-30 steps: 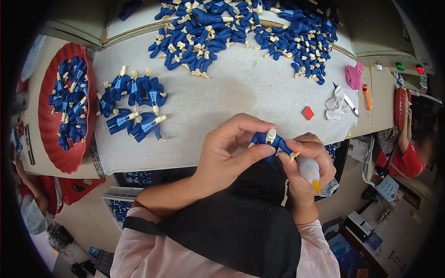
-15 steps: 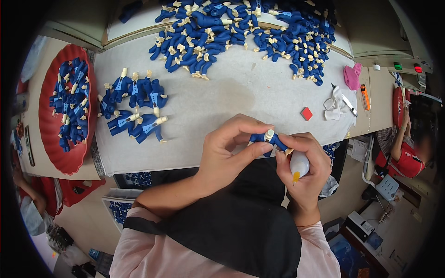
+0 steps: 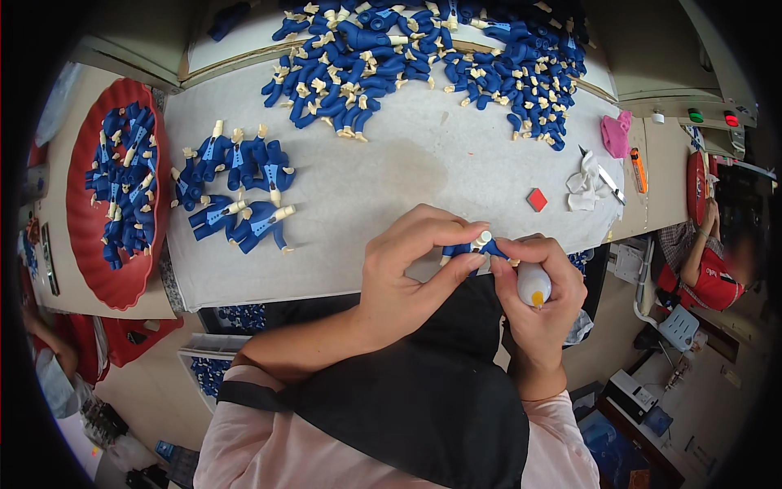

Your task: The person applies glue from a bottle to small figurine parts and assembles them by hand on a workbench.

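Over the table's near edge, my left hand (image 3: 411,265) is closed, pinching a small blue figure body (image 3: 481,244) with a cream neck between thumb and fingers. Thumb and forefinger of my right hand (image 3: 547,306) press on the figure's right-hand arm, which ends in a cream hand. In the same palm, my right hand also keeps a white squeeze bottle (image 3: 531,279) with a yellow tip. My fingers hide much of the figure. To the left, several joined blue figure bodies (image 3: 261,224) with light-blue fronts lie on the white table covering (image 3: 342,228).
Blue arms and bodies pile up (image 3: 350,77) at the back. A red scalloped tray (image 3: 81,204) holds more bodies at left. Toward the right lie a red square (image 3: 536,200), white tissue (image 3: 582,191), an orange cutter (image 3: 639,171) and a pink cloth (image 3: 617,134). Another person (image 3: 713,273) sits far right.
Both hands and the figure have shifted slightly to the right. The bottle has turned in my right hand, its yellow tip swinging from down-left to face more toward me.
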A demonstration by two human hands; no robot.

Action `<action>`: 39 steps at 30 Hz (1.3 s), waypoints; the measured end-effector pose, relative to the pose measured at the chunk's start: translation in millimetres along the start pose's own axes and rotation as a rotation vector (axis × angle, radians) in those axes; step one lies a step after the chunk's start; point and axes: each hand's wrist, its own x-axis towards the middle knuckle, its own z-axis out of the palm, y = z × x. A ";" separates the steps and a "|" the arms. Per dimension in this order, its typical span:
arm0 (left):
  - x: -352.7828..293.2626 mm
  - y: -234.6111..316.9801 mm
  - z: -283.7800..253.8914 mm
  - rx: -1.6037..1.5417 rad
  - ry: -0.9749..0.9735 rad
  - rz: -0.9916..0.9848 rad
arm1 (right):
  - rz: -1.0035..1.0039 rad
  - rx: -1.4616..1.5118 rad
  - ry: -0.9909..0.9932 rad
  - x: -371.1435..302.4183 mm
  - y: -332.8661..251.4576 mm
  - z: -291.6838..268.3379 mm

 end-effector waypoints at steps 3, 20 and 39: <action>0.5 1.7 1.1 0.010 0.016 0.002 | -0.040 -0.003 -0.049 2.9 0.5 -2.9; 3.9 -6.2 2.0 -0.059 0.046 -0.102 | 0.011 -0.041 -0.083 11.7 11.4 0.2; 2.6 -2.6 3.7 0.130 0.042 0.021 | 0.036 0.129 -0.121 13.6 13.8 -1.6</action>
